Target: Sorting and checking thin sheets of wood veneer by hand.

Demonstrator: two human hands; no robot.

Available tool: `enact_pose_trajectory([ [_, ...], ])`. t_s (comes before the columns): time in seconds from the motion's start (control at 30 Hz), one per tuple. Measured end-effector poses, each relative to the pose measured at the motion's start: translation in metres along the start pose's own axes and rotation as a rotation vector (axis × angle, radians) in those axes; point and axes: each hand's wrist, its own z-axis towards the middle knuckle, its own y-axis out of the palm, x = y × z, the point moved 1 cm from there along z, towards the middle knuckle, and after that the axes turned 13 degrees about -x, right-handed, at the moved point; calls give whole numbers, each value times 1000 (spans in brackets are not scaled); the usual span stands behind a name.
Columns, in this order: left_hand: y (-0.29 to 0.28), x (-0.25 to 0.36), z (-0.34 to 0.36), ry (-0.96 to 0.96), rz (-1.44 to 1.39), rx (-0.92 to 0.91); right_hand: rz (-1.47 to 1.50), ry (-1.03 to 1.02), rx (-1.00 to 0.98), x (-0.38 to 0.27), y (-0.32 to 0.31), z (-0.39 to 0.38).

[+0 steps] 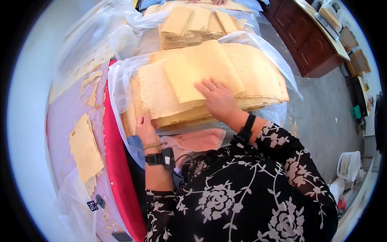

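A large stack of thin, pale yellow sheets point(266, 72) with rough edges lies in front of me. On top rests a smaller squarish yellow sheet point(197, 68), set at a slant. My right hand point(219, 99) lies with fingers stretched out on the near right part of this smaller sheet. At the stack's near left corner, my left hand point(146, 127) has its thumb and fingers closed on the edge of a large sheet point(151, 92). How many layers it pinches is hidden. The exact material of the sheets cannot be told.
Behind the stack is a pile of folded yellow sheets point(177, 22), with another person's hands point(217, 1) beyond. Clear plastic film point(121, 80) surrounds the stack. A pink cloth point(199, 140) lies close to me. Left, a purple surface point(66, 109) bears broken sheet pieces point(86, 149). A brown cabinet point(298, 36) stands right.
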Motion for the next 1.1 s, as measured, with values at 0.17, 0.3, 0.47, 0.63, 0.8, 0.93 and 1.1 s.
enact_pose_trajectory([
  [0.17,21,8,-11,197,-420,53,-168,-29,-84,4,25,6],
  [0.3,60,0,-14,182,-477,-23,-151,-12,-135,3,25,12],
  [0.47,81,11,-7,254,-46,29,-116,6,-193,7,23,26],
  [0.63,122,36,-28,498,588,-135,-79,-115,-74,1,18,20],
  [0.8,154,52,-40,795,1104,-164,-151,-63,-352,-10,26,18],
  [0.93,145,40,-33,570,777,-169,97,-75,15,-14,33,10],
  [1.1,117,35,-51,-63,-431,-271,90,-85,-149,-4,22,7],
])
